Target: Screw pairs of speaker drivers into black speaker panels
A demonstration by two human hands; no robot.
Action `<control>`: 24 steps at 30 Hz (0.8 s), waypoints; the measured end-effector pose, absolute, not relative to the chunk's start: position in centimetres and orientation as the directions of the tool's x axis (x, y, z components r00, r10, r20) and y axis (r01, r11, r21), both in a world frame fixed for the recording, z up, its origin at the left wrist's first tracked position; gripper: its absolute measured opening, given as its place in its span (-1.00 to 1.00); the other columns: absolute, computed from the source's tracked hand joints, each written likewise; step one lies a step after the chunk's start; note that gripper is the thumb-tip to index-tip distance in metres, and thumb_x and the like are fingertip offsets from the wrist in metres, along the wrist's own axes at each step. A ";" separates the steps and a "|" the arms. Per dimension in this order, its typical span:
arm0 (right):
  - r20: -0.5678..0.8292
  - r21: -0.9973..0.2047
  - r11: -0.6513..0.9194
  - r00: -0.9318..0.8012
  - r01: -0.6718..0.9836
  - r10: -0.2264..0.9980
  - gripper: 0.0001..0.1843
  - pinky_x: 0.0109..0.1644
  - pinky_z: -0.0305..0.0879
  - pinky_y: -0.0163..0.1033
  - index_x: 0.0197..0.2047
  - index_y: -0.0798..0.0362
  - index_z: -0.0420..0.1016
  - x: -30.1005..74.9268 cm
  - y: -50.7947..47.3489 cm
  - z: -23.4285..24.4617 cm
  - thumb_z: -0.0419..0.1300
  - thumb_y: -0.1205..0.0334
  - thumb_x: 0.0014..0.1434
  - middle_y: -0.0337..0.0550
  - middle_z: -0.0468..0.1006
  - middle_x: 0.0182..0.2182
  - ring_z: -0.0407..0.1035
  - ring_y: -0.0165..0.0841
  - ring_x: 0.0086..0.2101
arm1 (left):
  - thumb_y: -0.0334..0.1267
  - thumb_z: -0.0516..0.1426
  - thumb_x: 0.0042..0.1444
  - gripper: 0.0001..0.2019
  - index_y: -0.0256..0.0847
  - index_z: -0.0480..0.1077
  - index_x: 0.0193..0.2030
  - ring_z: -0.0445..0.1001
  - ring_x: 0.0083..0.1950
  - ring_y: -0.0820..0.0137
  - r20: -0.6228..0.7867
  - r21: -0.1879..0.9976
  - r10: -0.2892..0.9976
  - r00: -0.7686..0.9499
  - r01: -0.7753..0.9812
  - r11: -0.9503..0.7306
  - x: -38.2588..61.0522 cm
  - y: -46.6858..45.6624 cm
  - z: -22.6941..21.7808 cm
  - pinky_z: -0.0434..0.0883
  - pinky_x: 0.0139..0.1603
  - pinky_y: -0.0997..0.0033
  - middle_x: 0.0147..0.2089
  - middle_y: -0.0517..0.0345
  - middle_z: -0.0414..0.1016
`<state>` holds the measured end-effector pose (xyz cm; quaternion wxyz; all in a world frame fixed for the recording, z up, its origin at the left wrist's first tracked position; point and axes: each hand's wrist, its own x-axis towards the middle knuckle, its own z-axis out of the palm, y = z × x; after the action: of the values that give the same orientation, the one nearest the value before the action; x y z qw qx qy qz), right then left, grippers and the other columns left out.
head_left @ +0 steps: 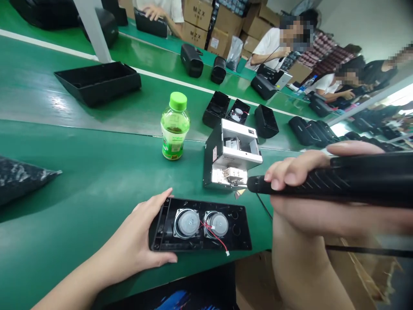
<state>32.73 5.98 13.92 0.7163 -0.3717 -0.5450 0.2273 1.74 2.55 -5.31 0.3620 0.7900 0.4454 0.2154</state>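
The left hand (pixel 135 241) is held gripping the end of a black speaker panel (pixel 196 245), on which two drivers (pixel 201 224) and red wiring (pixel 214 237) are mounted, near the front edge of the green tabletop (pixel 80 193). An electric screwdriver (pixel 355 181) is grasped in the clenched right hand (pixel 300 181), its tip just beside an opened metal-framed housing (pixel 230 155). A green-capped bottle (pixel 174 127) and black speaker enclosures (pixel 266 121) are placed beyond.

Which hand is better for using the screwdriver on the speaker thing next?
Probably the right hand: it grips the black electric screwdriver, with the tip near the black speaker panel. The left hand is busy holding that panel.
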 end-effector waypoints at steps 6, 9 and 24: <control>0.599 -0.801 0.541 0.332 0.257 0.729 -0.09 -0.59 0.36 -0.06 -0.36 -0.01 0.53 31.8 7.3 13.1 0.14 -0.80 0.19 -0.30 0.42 -0.62 0.38 -0.29 -0.64 | 0.35 0.51 0.07 0.30 0.26 -0.11 0.78 0.35 0.63 -0.30 0.000 0.796 0.884 0.468 0.535 -0.283 2.0 2.3 -4.7 0.44 0.58 -0.36 0.66 -0.09 0.34; 0.608 -0.794 0.564 0.314 0.227 0.729 -0.04 -0.63 0.28 -0.11 -0.38 -0.07 0.53 31.6 7.7 12.8 -0.02 -0.86 0.21 -0.27 0.40 -0.64 0.37 -0.30 -0.67 | 0.37 0.51 0.07 0.30 0.27 -0.11 0.78 0.36 0.62 -0.33 0.011 0.806 0.880 0.475 0.517 -0.289 2.1 2.3 -4.5 0.44 0.56 -0.41 0.65 -0.12 0.34; 0.558 -0.829 0.533 0.292 0.169 0.776 -0.18 -0.75 0.10 -0.15 -0.19 -0.02 0.65 32.0 7.6 11.0 0.01 -0.61 0.45 -0.23 0.39 -0.62 0.36 -0.28 -0.68 | 0.38 0.45 0.15 0.26 0.32 -0.20 0.78 0.36 0.63 -0.31 0.037 0.776 0.845 0.534 0.517 -0.361 1.6 3.0 -4.5 0.44 0.57 -0.39 0.69 -0.07 0.29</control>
<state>32.01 7.57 10.97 0.6800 -0.4286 -0.5513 0.2234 1.64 3.03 -4.50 0.3687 0.7944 0.4286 0.2219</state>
